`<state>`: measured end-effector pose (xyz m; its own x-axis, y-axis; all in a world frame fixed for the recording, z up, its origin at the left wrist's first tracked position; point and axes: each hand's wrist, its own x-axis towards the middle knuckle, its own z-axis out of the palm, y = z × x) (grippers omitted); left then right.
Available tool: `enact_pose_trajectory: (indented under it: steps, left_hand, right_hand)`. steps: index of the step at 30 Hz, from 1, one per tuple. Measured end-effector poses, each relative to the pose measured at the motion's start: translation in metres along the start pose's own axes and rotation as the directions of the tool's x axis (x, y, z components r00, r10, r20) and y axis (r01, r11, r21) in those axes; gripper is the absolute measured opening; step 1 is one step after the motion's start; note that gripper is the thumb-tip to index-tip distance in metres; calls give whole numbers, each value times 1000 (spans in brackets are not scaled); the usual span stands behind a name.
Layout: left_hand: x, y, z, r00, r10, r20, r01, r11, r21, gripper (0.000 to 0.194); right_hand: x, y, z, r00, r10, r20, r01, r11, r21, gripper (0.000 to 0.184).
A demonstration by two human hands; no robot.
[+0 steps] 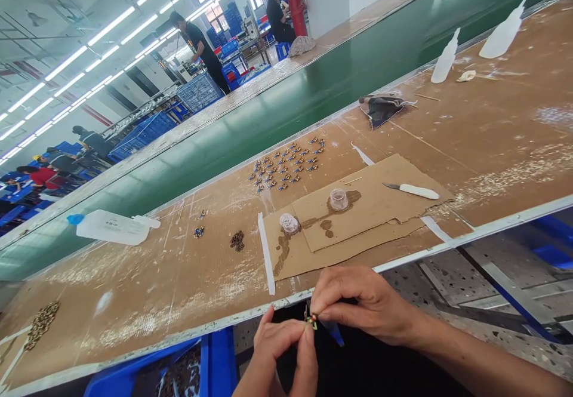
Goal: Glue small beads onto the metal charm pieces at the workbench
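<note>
Just in front of the table's near edge, my left hand (286,349) pinches a tiny colourful piece (311,322) with green, yellow and red on it. Thumb and forefinger of my right hand (358,304) close on the same piece from the other side. A thin dark tip shows beside the right fingers, but what it belongs to is unclear. Farther in on the table, many small blue-and-tan pieces (286,167) lie in loose rows. A cardboard sheet (358,218) carries two small clear cups, one upright-looking cup (339,200) and another cup (289,224), with wet stains around them.
A white-handled knife (418,191) lies on the cardboard. Left are a small brown pile (237,240), a white bottle (114,227) and a larger heap (42,324). Squeeze bottles (446,57) and a dark cloth (381,109) sit right. A blue bin (219,358) stands below; a green conveyor (268,101) runs behind.
</note>
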<state>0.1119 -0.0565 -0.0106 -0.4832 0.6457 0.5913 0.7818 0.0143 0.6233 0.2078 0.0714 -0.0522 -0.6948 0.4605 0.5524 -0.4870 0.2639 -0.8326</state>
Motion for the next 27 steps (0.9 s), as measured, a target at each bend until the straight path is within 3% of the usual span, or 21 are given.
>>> enact_pose_trajectory:
  steps: [3,8,10,14,23,27]
  left_hand:
    - [-1,-7,0,998,63,16,-64,995,79,5]
    - [-4,-17,6,988,151,27,-154,976,155,14]
    - [-4,-16,7,976,216,-8,-212,963,166,8]
    - [-2,-10,5,965,262,-28,-252,949,190,15]
    - [1,-7,5,966,254,-40,-246,957,151,15]
    - [-5,-11,6,997,76,-26,-75,996,39,12]
  right_hand:
    - [-1,0,1,999,-28,-18,28,1000,10,8]
    - [2,0,-1,997,-55,-53,55,998,7,11]
    - [3,0,-3,997,-67,-46,68,998,5,11]
    - [4,0,-4,998,-65,-23,65,998,-1,11]
    - [2,1,-5,998,-63,-5,63,998,-2,11]
    - [1,1,-6,999,-50,3,50,999,-3,12]
